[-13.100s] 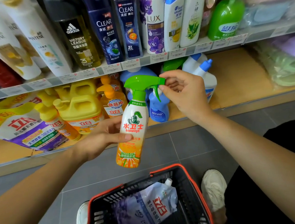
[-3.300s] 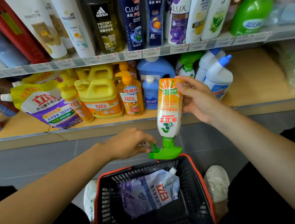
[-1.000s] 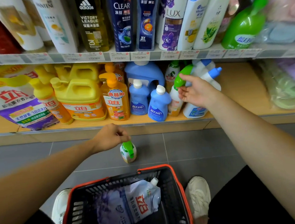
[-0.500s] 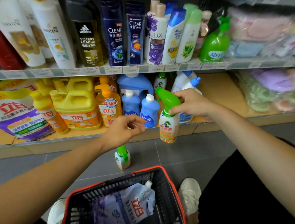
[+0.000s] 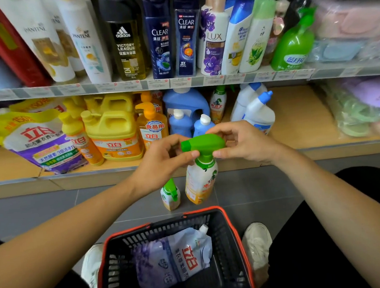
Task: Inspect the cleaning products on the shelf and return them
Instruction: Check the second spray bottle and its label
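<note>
Left hand (image 5: 161,162) is curling round the front end of the green trigger head (image 5: 203,142) of a spray bottle (image 5: 201,181), with thumb below and fingers above, pinching it just behind the nozzle. Right hand (image 5: 245,143) is pinching the rear of the same head, forefinger arching over the top and thumb pressing underneath. Neither hand is touching the bottle's white and orange body.

The spray bottle is hanging from the two hands in front of the edge of the lower shelf (image 5: 296,121) and beyond the basket (image 5: 238,233). Its long axis is running nearly upright, with the head up and the base down and drifting slightly to the left. The nozzle is pointing left, toward the left hand, and the printed label is facing the camera.

A second spray bottle (image 5: 170,196) of the same kind is standing upright on the grey floor (image 5: 42,210), just left of the held one's base and apart from it. A third one (image 5: 219,105) is standing at the back of the lower shelf, between the blue bottles (image 5: 202,124) and the white bottles with blue caps (image 5: 259,113). Yellow jugs (image 5: 113,131) and an orange pump bottle (image 5: 152,126) are standing further left. A refill pouch (image 5: 175,258) is lying inside the black basket with its red rim, and a white shoe (image 5: 257,240) is showing beside it.
</note>
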`<act>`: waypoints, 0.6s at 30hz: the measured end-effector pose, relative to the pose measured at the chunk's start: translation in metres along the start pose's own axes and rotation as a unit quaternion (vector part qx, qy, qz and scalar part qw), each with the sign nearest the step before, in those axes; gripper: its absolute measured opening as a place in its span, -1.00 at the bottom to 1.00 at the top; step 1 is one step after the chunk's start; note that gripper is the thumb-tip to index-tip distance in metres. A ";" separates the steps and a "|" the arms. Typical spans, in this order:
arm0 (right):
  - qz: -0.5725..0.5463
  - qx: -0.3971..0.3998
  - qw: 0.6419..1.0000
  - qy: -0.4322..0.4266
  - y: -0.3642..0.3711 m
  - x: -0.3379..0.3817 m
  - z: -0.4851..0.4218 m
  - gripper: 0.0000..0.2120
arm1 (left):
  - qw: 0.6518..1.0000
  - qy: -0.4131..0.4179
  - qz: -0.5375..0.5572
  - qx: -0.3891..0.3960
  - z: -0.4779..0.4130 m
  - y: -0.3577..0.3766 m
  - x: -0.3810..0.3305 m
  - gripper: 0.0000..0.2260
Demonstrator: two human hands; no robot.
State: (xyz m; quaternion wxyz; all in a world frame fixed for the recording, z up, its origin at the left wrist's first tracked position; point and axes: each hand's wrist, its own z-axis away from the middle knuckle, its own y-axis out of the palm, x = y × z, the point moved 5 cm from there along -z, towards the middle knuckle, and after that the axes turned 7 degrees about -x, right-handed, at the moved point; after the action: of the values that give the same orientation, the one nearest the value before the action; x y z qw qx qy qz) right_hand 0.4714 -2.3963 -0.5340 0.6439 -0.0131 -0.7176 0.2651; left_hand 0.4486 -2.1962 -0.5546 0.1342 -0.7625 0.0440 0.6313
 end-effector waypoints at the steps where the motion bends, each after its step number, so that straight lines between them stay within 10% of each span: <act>1: -0.001 -0.005 1.000 -0.008 0.003 0.001 0.000 -0.59 | 1.000 0.011 -0.021 -0.008 0.002 -0.003 -0.002 -0.74; 13: 0.040 -0.053 0.996 -0.067 0.038 0.010 -0.003 -0.66 | 0.947 0.163 -0.253 -0.109 0.015 -0.033 -0.034 -0.73; 18: 0.083 -0.072 0.990 -0.093 0.039 0.017 0.000 -0.68 | 0.984 0.040 -0.138 -0.101 0.010 -0.038 -0.019 -0.77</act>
State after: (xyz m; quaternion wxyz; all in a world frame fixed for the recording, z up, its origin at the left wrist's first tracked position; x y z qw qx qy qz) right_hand 0.4563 -2.3564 -0.5340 0.5477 -0.0947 -0.7878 0.2653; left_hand 0.4443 -2.1585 -0.5324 0.1408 -0.7953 -0.1208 0.5772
